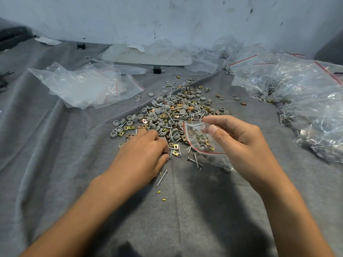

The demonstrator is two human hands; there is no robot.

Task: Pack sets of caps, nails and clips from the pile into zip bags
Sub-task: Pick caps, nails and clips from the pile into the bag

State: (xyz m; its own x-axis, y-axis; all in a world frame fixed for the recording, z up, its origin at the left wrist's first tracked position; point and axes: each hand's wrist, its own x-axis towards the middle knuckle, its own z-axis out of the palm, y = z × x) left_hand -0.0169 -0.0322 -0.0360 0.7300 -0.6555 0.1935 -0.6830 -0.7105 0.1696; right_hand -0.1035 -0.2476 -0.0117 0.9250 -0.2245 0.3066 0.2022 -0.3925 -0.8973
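Grey cloth (55,164) covers the whole work surface. One heap of filled zip bags (306,108) lies at the right, its bags too overlapped to count. Several empty zip bags (87,88) lie at the left. One central pile (176,112) of grey caps, nails and brass clips is beyond counting. The right hand (241,143) is raised at the pile's near right edge and pinches one zip bag (200,138) at its mouth, thumb on top; the bag holds caps, nails and clips. The left hand (146,154) lies palm down, fingers curled into the pile's near edge; its hold cannot be determined. One lone nail (162,178) lies beside that hand, with three yellow bits (159,191) nearby.
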